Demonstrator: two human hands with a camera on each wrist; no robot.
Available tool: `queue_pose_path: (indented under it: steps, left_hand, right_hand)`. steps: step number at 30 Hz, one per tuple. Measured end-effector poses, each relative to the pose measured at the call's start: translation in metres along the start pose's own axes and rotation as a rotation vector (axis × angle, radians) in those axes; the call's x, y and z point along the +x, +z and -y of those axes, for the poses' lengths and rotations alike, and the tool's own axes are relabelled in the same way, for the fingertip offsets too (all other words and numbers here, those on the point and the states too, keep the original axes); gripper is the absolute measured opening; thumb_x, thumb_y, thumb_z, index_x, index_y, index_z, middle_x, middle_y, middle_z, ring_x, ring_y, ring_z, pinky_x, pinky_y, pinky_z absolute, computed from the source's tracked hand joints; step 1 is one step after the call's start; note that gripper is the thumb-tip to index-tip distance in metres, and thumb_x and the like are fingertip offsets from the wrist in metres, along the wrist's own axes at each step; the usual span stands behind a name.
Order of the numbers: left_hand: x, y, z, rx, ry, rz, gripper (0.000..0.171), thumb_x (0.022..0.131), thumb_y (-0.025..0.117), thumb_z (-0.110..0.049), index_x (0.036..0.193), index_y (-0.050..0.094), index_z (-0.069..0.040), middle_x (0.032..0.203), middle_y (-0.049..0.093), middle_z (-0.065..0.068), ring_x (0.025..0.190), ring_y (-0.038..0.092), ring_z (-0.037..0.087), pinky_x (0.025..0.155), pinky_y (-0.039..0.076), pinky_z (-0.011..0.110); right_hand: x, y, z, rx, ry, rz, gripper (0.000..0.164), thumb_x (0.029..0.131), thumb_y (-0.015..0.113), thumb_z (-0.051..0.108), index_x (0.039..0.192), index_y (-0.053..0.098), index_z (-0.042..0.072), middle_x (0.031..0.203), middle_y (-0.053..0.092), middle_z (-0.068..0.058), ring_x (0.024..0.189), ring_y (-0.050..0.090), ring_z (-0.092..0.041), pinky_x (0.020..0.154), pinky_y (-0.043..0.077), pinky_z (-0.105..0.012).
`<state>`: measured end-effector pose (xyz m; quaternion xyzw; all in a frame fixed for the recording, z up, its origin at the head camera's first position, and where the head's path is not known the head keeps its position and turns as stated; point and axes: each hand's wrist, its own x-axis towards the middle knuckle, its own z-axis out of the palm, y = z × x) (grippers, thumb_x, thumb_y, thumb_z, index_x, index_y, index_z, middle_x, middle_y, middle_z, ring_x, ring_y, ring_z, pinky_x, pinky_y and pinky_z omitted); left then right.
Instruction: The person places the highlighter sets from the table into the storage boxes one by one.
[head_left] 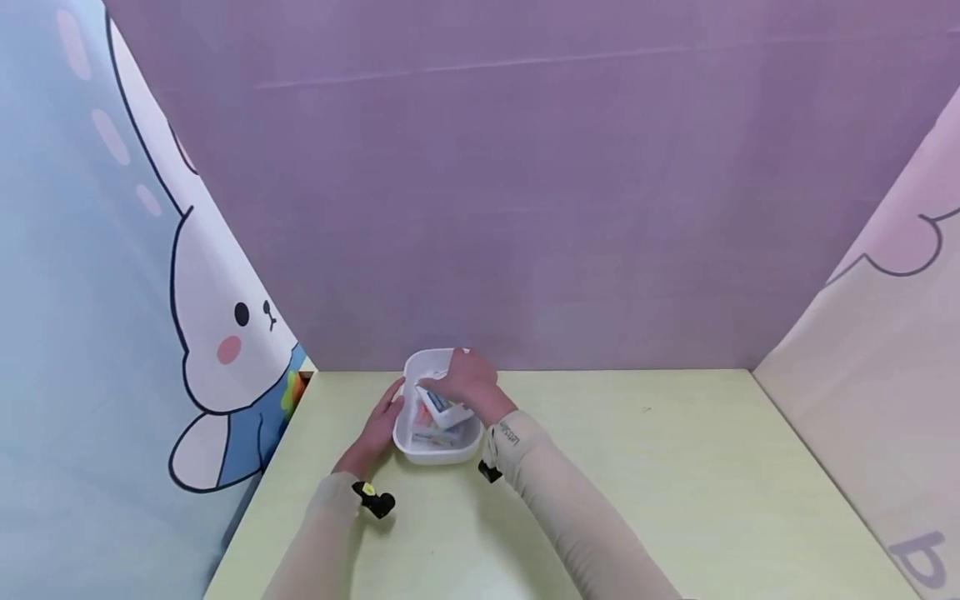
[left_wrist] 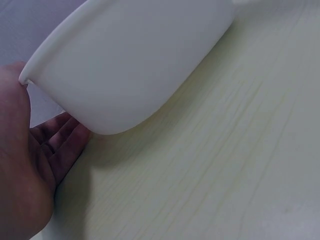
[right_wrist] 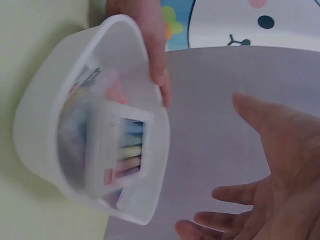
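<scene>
A white plastic bin (head_left: 438, 457) stands on the table near its back edge. My left hand (head_left: 381, 427) holds it at the left side, thumb at the rim and the other fingers low along the outer wall in the left wrist view. In the bin lies a white box (right_wrist: 107, 150) with a window showing several pastel-coloured sticks, blurred in the right wrist view. Clear plastic packets (right_wrist: 75, 117) lie beside the box. My right hand (head_left: 468, 379) is over the bin in the head view; the right wrist view shows its fingers spread and apart from the box.
The pale wood-grain table (head_left: 637, 483) extends to both sides and toward me. A purple cloth wall (head_left: 525, 208) rises behind it. Printed panels flank the table, with a rabbit figure (head_left: 225, 358) on the left one.
</scene>
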<state>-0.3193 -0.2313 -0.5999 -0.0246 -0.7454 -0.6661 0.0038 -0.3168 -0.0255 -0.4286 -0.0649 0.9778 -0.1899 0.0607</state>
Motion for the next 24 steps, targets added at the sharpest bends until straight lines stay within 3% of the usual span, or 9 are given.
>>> queue_pose_path:
  steps: [3, 7, 13, 16, 20, 24]
  left_hand:
    - [0.000, 0.001, 0.001, 0.005, -0.002, -0.010, 0.050, 0.106, 0.041, -0.029, 0.154, 0.030, -0.020, 0.148, 0.039, 0.019, 0.119, 0.050, 0.029, 0.091, 0.044, 0.029]
    - [-0.002, 0.000, 0.001, 0.003, -0.036, -0.015, 0.050, 0.106, 0.040, -0.029, 0.154, 0.029, -0.023, 0.150, 0.038, 0.017, 0.121, 0.049, 0.032, 0.092, 0.045, 0.032]
    - [-0.005, -0.005, -0.002, 0.050, -0.072, -0.006, 0.051, 0.106, 0.040, -0.031, 0.155, 0.027, -0.025, 0.154, 0.032, 0.013, 0.129, 0.042, 0.034, 0.103, 0.037, 0.043]
    - [-0.005, -0.006, -0.004, 0.064, -0.067, -0.012, 0.053, 0.105, 0.041, -0.031, 0.155, 0.026, -0.022, 0.154, 0.031, 0.017, 0.127, 0.044, 0.036, 0.102, 0.038, 0.045]
    - [-0.003, -0.006, -0.006, 0.079, -0.048, -0.090, 0.053, 0.104, 0.046, -0.031, 0.153, 0.033, -0.018, 0.137, 0.049, 0.026, 0.112, 0.056, 0.036, 0.090, 0.049, 0.038]
    - [-0.004, -0.009, -0.009, 0.159, -0.023, -0.174, 0.046, 0.104, 0.046, -0.028, 0.147, 0.043, -0.011, 0.120, 0.059, 0.024, 0.101, 0.061, 0.032, 0.081, 0.052, 0.034]
  right_hand:
    - [0.002, 0.002, -0.009, 0.018, 0.027, 0.037, 0.059, 0.084, 0.063, 0.060, 0.113, 0.063, 0.009, 0.090, 0.062, -0.001, 0.076, 0.057, -0.016, 0.056, 0.046, -0.029]
    - [0.002, 0.004, -0.020, -0.004, 0.043, 0.069, 0.043, 0.086, 0.064, 0.051, 0.101, 0.065, 0.011, 0.077, 0.061, 0.001, 0.066, 0.056, -0.014, 0.054, 0.043, -0.029]
    - [0.001, 0.007, -0.033, 0.005, 0.057, 0.080, 0.043, 0.085, 0.066, 0.048, 0.104, 0.066, 0.009, 0.089, 0.061, -0.002, 0.074, 0.055, -0.019, 0.059, 0.045, -0.032]
    - [0.000, 0.006, -0.038, 0.007, 0.056, 0.079, 0.045, 0.085, 0.065, 0.047, 0.108, 0.066, 0.008, 0.092, 0.063, -0.004, 0.078, 0.057, -0.021, 0.062, 0.046, -0.034]
    - [-0.003, 0.003, -0.042, 0.011, 0.028, 0.059, 0.050, 0.086, 0.062, 0.050, 0.117, 0.065, 0.012, 0.102, 0.066, -0.007, 0.087, 0.059, -0.024, 0.066, 0.048, -0.036]
    - [-0.007, -0.001, -0.048, 0.013, 0.026, 0.049, 0.051, 0.088, 0.060, 0.054, 0.118, 0.066, 0.012, 0.100, 0.066, -0.008, 0.084, 0.059, -0.024, 0.063, 0.048, -0.036]
